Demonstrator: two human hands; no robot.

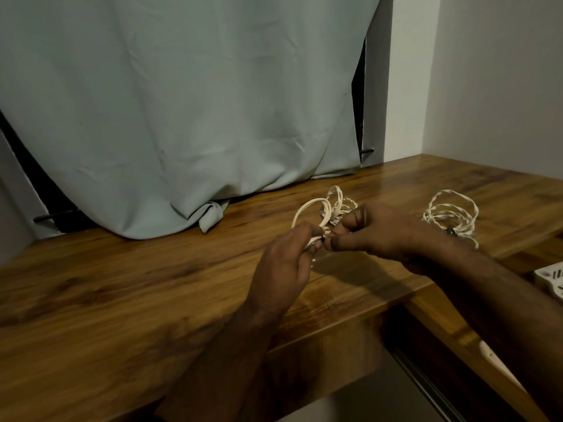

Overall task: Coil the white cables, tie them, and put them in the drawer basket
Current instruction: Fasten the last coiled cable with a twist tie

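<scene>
Above desk [122,284], hands [283,260] grip cable [310,208].

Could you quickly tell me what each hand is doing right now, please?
Left hand: fingers curled round the white cable coil, holding it above the table.
Right hand: fingers pinching the same coil at its tie point.

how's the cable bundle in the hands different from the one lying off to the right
The held cable bundle is gripped by both the left hand and right hand, lifted off the wooden table; the loose cable bundle lies untouched on it. The held one sits nearer the curtain, the loose one nearer the wall corner. Both are white and looped.
</scene>
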